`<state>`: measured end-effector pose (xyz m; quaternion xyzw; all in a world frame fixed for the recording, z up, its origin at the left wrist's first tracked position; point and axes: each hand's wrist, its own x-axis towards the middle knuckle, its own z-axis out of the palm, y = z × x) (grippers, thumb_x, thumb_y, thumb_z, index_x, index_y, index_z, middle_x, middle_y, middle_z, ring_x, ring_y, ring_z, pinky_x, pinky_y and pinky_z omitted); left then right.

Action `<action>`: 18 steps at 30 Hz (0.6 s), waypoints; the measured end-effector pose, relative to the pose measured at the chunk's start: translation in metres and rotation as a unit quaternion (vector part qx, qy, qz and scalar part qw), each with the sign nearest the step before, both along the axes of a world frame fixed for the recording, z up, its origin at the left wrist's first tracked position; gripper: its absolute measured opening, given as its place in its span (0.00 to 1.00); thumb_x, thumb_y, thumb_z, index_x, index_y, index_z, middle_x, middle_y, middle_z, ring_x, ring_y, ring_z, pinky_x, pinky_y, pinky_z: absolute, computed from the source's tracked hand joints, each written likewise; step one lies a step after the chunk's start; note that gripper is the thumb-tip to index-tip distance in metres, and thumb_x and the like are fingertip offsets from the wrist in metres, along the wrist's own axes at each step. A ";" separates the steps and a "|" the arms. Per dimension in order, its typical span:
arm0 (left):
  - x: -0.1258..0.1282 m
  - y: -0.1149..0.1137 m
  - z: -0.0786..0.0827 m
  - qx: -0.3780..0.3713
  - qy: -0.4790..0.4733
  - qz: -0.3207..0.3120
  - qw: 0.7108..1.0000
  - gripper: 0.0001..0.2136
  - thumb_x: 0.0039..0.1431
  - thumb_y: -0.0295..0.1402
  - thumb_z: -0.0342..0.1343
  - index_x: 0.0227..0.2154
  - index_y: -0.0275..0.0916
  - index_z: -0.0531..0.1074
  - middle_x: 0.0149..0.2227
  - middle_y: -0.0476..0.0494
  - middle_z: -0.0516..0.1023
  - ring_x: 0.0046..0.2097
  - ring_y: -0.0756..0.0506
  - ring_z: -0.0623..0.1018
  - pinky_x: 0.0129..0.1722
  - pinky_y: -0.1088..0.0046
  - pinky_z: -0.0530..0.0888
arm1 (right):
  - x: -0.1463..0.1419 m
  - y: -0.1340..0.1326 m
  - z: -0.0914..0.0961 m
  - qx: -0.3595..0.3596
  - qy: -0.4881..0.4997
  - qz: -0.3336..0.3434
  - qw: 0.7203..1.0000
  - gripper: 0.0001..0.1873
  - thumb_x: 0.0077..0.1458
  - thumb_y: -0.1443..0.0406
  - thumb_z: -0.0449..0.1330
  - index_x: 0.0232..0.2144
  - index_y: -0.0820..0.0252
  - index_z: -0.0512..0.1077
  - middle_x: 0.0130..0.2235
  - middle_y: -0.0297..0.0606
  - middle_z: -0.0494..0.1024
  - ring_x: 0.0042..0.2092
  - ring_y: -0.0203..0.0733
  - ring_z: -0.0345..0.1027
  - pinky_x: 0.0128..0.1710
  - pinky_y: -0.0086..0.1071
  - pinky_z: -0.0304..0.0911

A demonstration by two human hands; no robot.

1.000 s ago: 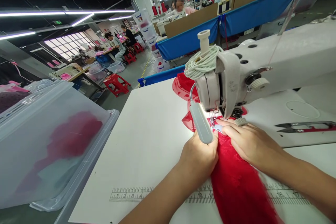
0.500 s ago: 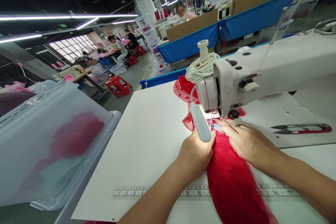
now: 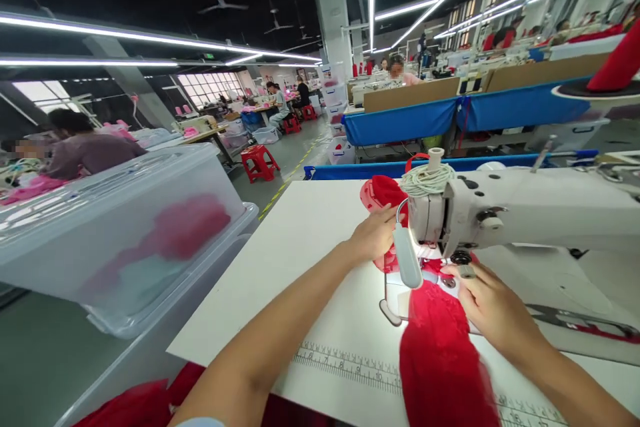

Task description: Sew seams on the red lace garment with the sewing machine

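A long strip of red lace fabric [image 3: 440, 347] runs from the table's front edge up under the head of a white sewing machine [image 3: 425, 220]. More of it is bunched behind the needle area. My left hand [image 3: 373, 237] reaches to that bunched part left of the machine head, closed on the cloth; the small lamp [image 3: 407, 257] hides some fingertips. Close by the presser foot, my right hand [image 3: 493, 303] has its fingers curled at the right edge of the fabric. Left of the strip, a metal arm with a rounded end [image 3: 391, 312] shows on the table.
Thread snips [image 3: 585, 321] lie on the machine bed at right. A printed ruler [image 3: 350, 368] crosses the white table [image 3: 250, 280]. On the left stands a lidded plastic bin [image 3: 125, 260] with red cloth inside. A red thread cone [image 3: 617, 57] is at upper right; people work beyond.
My left hand has left the strip in front of the needle and gone to the fabric behind it. My right hand stays beside the needle area. The view has levelled and turned.
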<state>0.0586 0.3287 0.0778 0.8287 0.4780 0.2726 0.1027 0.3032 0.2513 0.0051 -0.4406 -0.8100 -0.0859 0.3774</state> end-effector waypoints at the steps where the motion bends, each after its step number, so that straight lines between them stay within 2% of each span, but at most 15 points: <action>1: 0.000 0.004 0.000 -0.020 0.014 -0.007 1.000 0.15 0.52 0.28 0.62 0.44 0.47 0.78 0.51 0.45 0.80 0.56 0.39 0.76 0.59 0.62 0.70 | 0.001 0.002 0.000 0.002 -0.012 0.013 1.000 0.17 0.61 0.71 0.47 0.42 0.54 0.74 0.43 0.41 0.81 0.43 0.47 0.78 0.36 0.38 0.75; 3: -0.004 0.000 -0.003 -0.063 0.043 0.004 0.997 0.10 0.51 0.30 0.65 0.37 0.44 0.79 0.45 0.43 0.82 0.54 0.37 0.77 0.57 0.60 0.69 | 0.002 0.004 0.003 0.018 -0.038 0.024 0.999 0.18 0.61 0.71 0.47 0.44 0.54 0.74 0.43 0.42 0.81 0.44 0.49 0.78 0.39 0.42 0.76; 5: -0.012 -0.015 -0.007 -0.096 0.065 0.038 0.993 0.04 0.51 0.34 0.66 0.28 0.41 0.78 0.36 0.38 0.82 0.50 0.32 0.77 0.53 0.56 0.70 | 0.002 0.003 0.009 0.037 -0.048 0.015 0.998 0.18 0.61 0.70 0.47 0.47 0.56 0.73 0.43 0.45 0.81 0.46 0.51 0.77 0.40 0.44 0.75; 7: -0.026 -0.036 -0.009 -0.124 0.083 0.072 0.986 0.13 0.52 0.38 0.66 0.19 0.40 0.73 0.25 0.37 0.77 0.47 0.29 0.78 0.49 0.54 0.70 | 0.001 0.001 0.015 0.036 -0.053 0.007 0.998 0.18 0.62 0.70 0.47 0.47 0.57 0.73 0.42 0.45 0.80 0.44 0.51 0.77 0.38 0.42 0.74; 9: -0.039 -0.054 -0.005 -0.145 0.093 0.097 0.980 0.21 0.54 0.43 0.65 0.14 0.39 0.67 0.21 0.38 0.72 0.44 0.28 0.78 0.47 0.54 0.69 | 0.000 -0.002 0.017 0.018 -0.064 0.012 0.998 0.17 0.62 0.70 0.48 0.45 0.54 0.74 0.38 0.42 0.80 0.38 0.49 0.77 0.32 0.40 0.73; 10: -0.045 -0.060 -0.002 -0.151 0.093 0.107 0.978 0.22 0.56 0.45 0.64 0.14 0.39 0.66 0.21 0.38 0.72 0.43 0.29 0.78 0.47 0.54 0.69 | 0.000 -0.003 0.018 0.009 -0.063 0.015 0.998 0.17 0.62 0.70 0.48 0.44 0.53 0.74 0.36 0.40 0.79 0.35 0.48 0.76 0.30 0.39 0.71; 12: -0.052 -0.063 0.005 -0.153 0.079 0.126 0.977 0.18 0.60 0.46 0.60 0.21 0.39 0.69 0.26 0.38 0.74 0.44 0.30 0.77 0.48 0.53 0.69 | -0.001 -0.006 0.017 0.000 -0.045 0.028 0.999 0.17 0.61 0.70 0.48 0.43 0.53 0.75 0.35 0.39 0.79 0.33 0.47 0.75 0.29 0.38 0.70; 15: -0.052 -0.054 0.010 -0.146 0.027 0.138 0.979 0.11 0.63 0.41 0.56 0.37 0.38 0.72 0.42 0.35 0.76 0.51 0.32 0.73 0.51 0.56 0.67 | -0.003 -0.011 0.016 -0.013 -0.006 0.086 0.996 0.16 0.61 0.72 0.49 0.41 0.54 0.74 0.41 0.38 0.82 0.39 0.45 0.77 0.37 0.38 0.72; 16: -0.051 -0.050 0.009 -0.151 0.006 0.135 0.979 0.10 0.62 0.40 0.57 0.39 0.38 0.72 0.44 0.36 0.76 0.51 0.33 0.73 0.51 0.57 0.68 | -0.004 -0.014 0.017 -0.024 0.003 0.117 0.993 0.15 0.62 0.73 0.49 0.41 0.54 0.74 0.43 0.38 0.82 0.42 0.45 0.77 0.40 0.38 0.72; 18: -0.047 -0.045 0.005 -0.179 -0.040 0.119 0.976 0.09 0.59 0.38 0.60 0.34 0.39 0.71 0.40 0.40 0.75 0.46 0.37 0.74 0.47 0.61 0.69 | -0.006 -0.019 0.020 -0.054 0.011 0.186 0.981 0.15 0.63 0.72 0.50 0.42 0.53 0.74 0.46 0.38 0.82 0.47 0.45 0.76 0.46 0.40 0.72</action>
